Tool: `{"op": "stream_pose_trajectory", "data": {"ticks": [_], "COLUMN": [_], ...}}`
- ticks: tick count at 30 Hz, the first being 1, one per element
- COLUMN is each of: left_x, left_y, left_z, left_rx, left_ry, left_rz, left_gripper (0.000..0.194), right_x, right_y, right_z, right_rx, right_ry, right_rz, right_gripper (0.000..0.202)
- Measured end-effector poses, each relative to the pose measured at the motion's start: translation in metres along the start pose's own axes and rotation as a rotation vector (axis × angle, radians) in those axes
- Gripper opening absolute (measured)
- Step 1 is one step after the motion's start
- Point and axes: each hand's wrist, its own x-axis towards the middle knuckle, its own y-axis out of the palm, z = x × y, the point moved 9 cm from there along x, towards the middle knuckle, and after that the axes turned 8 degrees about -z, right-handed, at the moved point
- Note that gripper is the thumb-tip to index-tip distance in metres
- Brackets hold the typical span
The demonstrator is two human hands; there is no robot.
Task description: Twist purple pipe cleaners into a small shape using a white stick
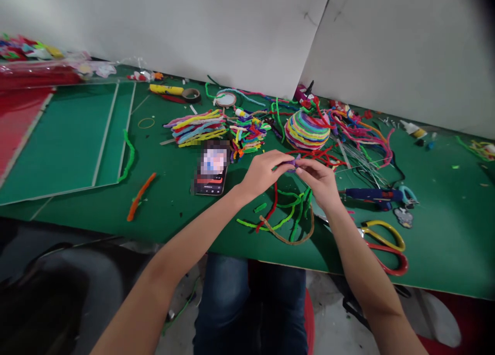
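Observation:
Between the fingertips of both hands is a small purple piece of pipe cleaner (293, 163), partly hidden by the fingers. My left hand (266, 168) pinches it from the left, and my right hand (317, 178) pinches its other side. Just beyond the hands lie red pipe cleaners (319, 157) and a ball wound in striped pipe cleaners (307, 130). Below them, loose green pipe cleaners (297, 215) and a brown pipe cleaner (288, 240) spread over the green table (174, 210). A phone (212, 169) with a lit, partly blurred screen rests left of my left hand.
Scissors (386, 244) with yellow and red handles and a blue glue gun (373, 194) lie at right. Bundled pipe cleaners (201, 128) and a tape roll (191, 95) sit farther back. Green boards (73, 133) cover the left side; a white partition (193, 30) stands behind.

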Motion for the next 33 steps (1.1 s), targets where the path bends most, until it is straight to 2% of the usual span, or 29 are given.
{"op": "stream_pose_trajectory", "data": {"ticks": [3, 6, 10, 13, 18, 22, 25, 29, 33], "left_x": [-0.001, -0.001, -0.001, -0.002, -0.003, -0.005, -0.004, -0.003, -0.004], "left_y": [0.0, 0.002, 0.008, 0.01, 0.009, 0.009, 0.007, 0.005, 0.005], "left_z": [0.013, 0.016, 0.014, 0.016, 0.021, 0.024, 0.023, 0.014, 0.011], "left_rx": [-0.101, -0.175, -0.225, -0.245, -0.218, -0.164, -0.116, -0.076, -0.117], "left_ry": [-0.208, -0.28, -0.259, -0.264, -0.28, -0.285, -0.27, -0.185, -0.18], "left_rz": [-0.013, 0.002, 0.074, 0.096, 0.064, 0.084, 0.09, 0.067, 0.026], "left_gripper": [0.021, 0.025, 0.027, 0.023, 0.017, 0.024, 0.027, 0.022, 0.027], "right_x": [0.0, 0.0, 0.001, 0.002, -0.001, -0.007, -0.01, -0.011, -0.007], "right_y": [-0.002, -0.007, -0.016, -0.02, -0.019, -0.011, -0.007, -0.007, -0.009], "right_z": [-0.003, -0.006, -0.007, -0.004, 0.01, 0.025, 0.033, 0.034, 0.014], "right_rx": [0.006, 0.048, 0.057, 0.03, -0.207, -0.397, -0.436, -0.401, -0.224], "right_ry": [0.004, 0.036, 0.021, -0.014, -0.136, -0.283, -0.336, -0.31, -0.105], "right_rz": [-0.058, -0.156, -0.249, -0.268, -0.242, -0.192, -0.173, -0.175, -0.176], "right_gripper": [0.024, 0.021, 0.016, 0.013, 0.014, 0.011, 0.01, 0.01, 0.012]}}
